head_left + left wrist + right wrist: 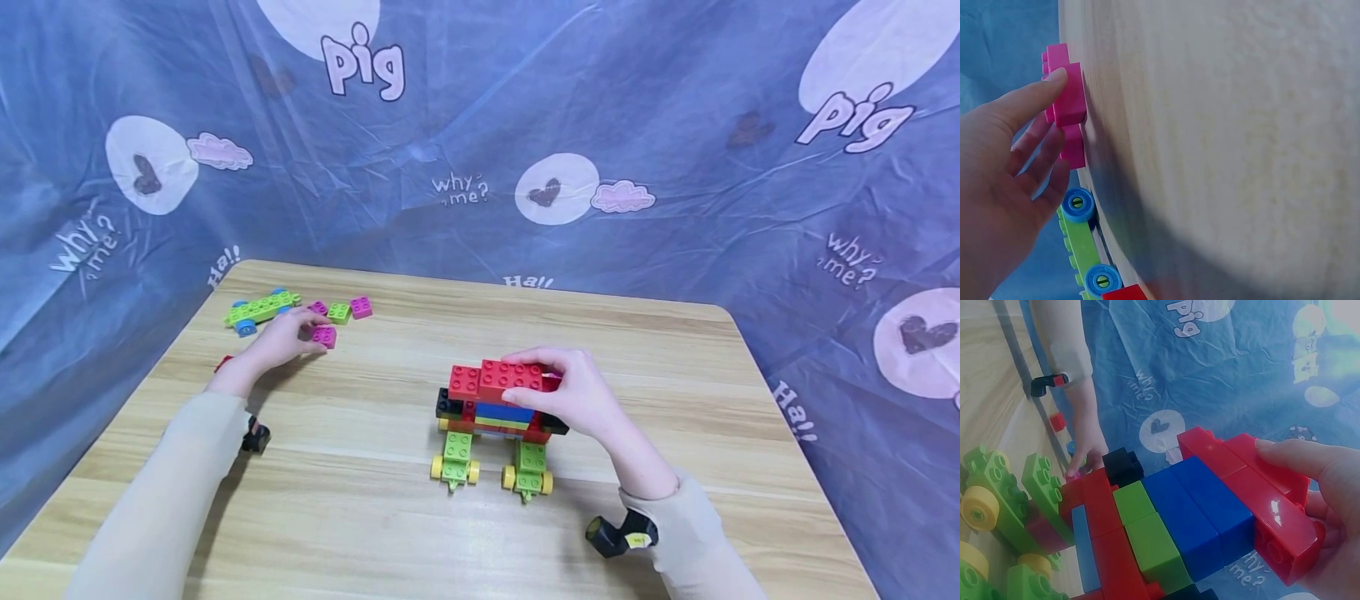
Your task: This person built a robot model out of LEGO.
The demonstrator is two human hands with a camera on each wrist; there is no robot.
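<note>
Left hand [287,335] pinching magenta brick [325,337] at far left of worktop [390,517], right hand [573,390] gripping red bricks [491,383] (top layer) of wheeled brick assembly [504,412], assembly located near worktop centre.

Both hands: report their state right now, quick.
Left hand: fingers at a pink brick; whether it is gripped cannot be told.
Right hand: closed, holding a red brick between thumb and fingers.

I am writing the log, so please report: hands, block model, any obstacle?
Left hand at pink brick, grip unclear. Right hand grips red bricks atop block model. Possible obstacle: loose bricks just beyond pink brick.
</note>
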